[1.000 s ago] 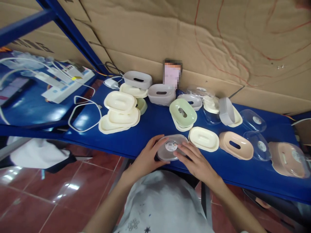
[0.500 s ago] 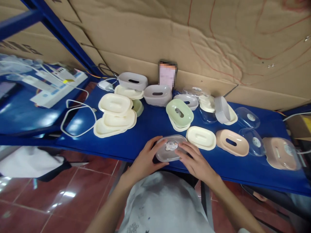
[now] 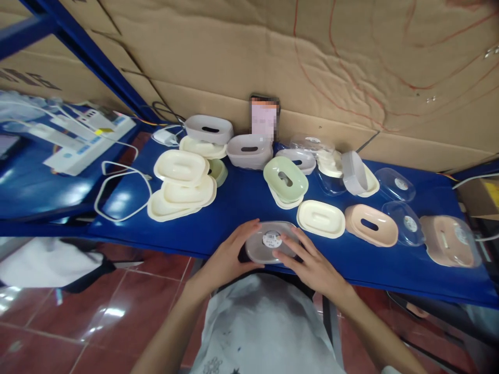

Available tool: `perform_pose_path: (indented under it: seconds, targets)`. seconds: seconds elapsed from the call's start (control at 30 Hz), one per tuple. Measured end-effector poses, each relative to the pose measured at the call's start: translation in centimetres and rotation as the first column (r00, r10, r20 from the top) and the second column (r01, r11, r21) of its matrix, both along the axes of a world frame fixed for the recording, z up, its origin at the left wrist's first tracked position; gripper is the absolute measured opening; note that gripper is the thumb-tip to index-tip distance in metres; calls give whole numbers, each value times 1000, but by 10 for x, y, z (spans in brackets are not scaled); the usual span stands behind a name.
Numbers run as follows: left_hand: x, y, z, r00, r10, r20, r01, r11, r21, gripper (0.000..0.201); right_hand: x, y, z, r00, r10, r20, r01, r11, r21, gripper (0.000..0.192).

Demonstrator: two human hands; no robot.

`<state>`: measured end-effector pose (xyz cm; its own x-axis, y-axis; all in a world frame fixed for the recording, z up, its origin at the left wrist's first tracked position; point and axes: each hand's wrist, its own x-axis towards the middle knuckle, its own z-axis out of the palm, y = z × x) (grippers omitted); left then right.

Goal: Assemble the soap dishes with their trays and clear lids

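Though little has changed in the head view, the right hand's [image 3: 314,259] fingertips now reach a bit farther onto the round label [image 3: 270,240] of the grey box [image 3: 258,248], so the same work seems to go on. The left hand [image 3: 230,253] curls wide around one end, the right spreads over the other. Both hold the box between them, at the blue table's [image 3: 230,205] front edge.

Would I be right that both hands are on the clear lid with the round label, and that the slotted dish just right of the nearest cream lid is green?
Not quite: the head view shows that the slotted dish just right of the nearest cream lid is peach, not green. The left hand and right hand are indeed on the clear lid.
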<state>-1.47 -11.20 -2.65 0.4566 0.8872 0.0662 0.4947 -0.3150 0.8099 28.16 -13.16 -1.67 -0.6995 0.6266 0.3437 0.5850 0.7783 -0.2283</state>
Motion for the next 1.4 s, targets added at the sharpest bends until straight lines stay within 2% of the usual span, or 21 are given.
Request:
perform_pose_path:
  seconds: [0.1, 0.2, 0.3, 0.4, 0.53, 0.63, 0.7, 0.73, 0.77, 0.8, 0.83, 0.9, 0.93, 1.0, 1.07, 1.1, 1.17, 1.23, 1.4]
  targets:
    - [1, 0, 3, 1000, -5, 18, 5, 1000, -21, 86, -1, 0, 0, 1000, -6, -3, 6, 1000, -6, 61]
    - [3, -2, 6, 1000, 3, 24, -2, 999, -34, 85, 0, 0, -1, 999, -34, -19, 32, 996, -84, 53]
    - [3, -3, 8, 999, -21, 37, 22, 999, -35, 84, 2, 4, 2, 997, -76, -29, 71, 986, -150, 67]
    - [1, -3, 8, 997, -46, 60, 48, 999, -18, 84, 2, 11, 6, 999, -49, -21, 45, 986, -160, 78]
    - [1, -3, 10, 993, -49, 103, 47, 999, 24, 83, 3, 14, 8, 999, -26, -47, 23, 998, -50, 80]
    - [8, -6, 13, 976, -13, 218, -5, 997, 80, 86, 8, 7, 15, 995, -32, -90, 35, 999, 33, 83]
    - [15, -8, 14, 954, 31, 298, -70, 990, 122, 91, 20, 2, 25, 984, -82, -159, 95, 992, 80, 82]
    - [19, -9, 15, 947, 44, 318, -93, 985, 142, 92, 31, 0, 32, 970, -139, -201, 165, 979, 116, 81]
    - [23, -10, 14, 947, 46, 319, -102, 981, 163, 91, 48, 0, 39, 945, -217, -245, 261, 951, 168, 82]
    - [26, -11, 14, 953, 36, 300, -94, 979, 180, 87, 70, 3, 46, 906, -313, -285, 381, 897, 225, 83]
    - [30, -12, 13, 965, 16, 263, -69, 979, 193, 82, 98, 8, 53, 850, -421, -317, 510, 809, 292, 88]
    - [38, -12, 11, 987, -47, 154, 12, 975, 222, 73, 168, 28, 62, 705, -612, -359, 709, 587, 390, 93]
    - [42, -11, 11, 993, -88, 85, 66, 969, 239, 70, 206, 42, 65, 598, -699, -392, 797, 468, 382, 97]
    - [53, -6, 12, 983, -175, -63, 186, 944, 274, 65, 278, 72, 67, 315, -886, -340, 940, 242, 241, 100]
    - [65, 1, 15, 956, -228, -182, 275, 913, 301, 63, 330, 101, 64, 81, -987, -141, 992, 67, 104, 91]
    - [71, 6, 17, 945, -236, -226, 299, 903, 309, 62, 345, 113, 62, 23, -998, -53, 997, 19, 74, 89]
    - [81, 14, 20, 931, -223, -290, 316, 891, 327, 60, 357, 129, 56, -5, -996, 90, 1000, -3, 25, 87]
    - [88, 20, 22, 915, -209, -344, 328, 883, 336, 53, 353, 134, 50, 23, -985, 170, 1000, 20, -22, 90]
    - [86, 16, 20, 908, -147, -392, 309, 867, 392, 24, 334, 125, 37, 74, -977, 198, 995, 59, -77, 89]
